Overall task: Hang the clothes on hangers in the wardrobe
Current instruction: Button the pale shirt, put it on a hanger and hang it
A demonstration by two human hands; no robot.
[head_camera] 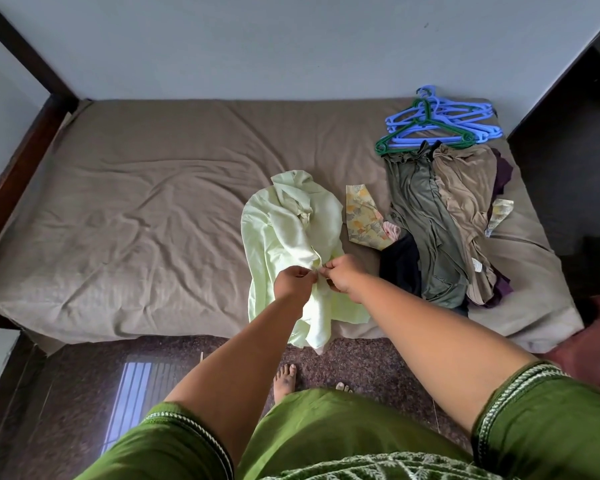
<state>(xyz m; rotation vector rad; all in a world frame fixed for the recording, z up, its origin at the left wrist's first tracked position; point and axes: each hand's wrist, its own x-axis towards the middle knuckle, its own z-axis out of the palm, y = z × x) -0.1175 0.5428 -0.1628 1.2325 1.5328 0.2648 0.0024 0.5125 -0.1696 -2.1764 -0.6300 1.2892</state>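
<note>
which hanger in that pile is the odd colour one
The green hanger, lying on top of the pile at the bed's far right corner. All the other hangers there are blue.

**Pale green garment pinched at the bed's edge**

A pale green garment (288, 237) is pinched by the left hand (294, 280) and right hand (342, 274) over the bed (136, 202). Hangers (440, 121) and piled clothes (444, 220) are seen to the right.

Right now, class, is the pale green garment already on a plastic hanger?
No: both hands pinch the pale green garment on the bed, while the plastic hangers lie apart.
</note>
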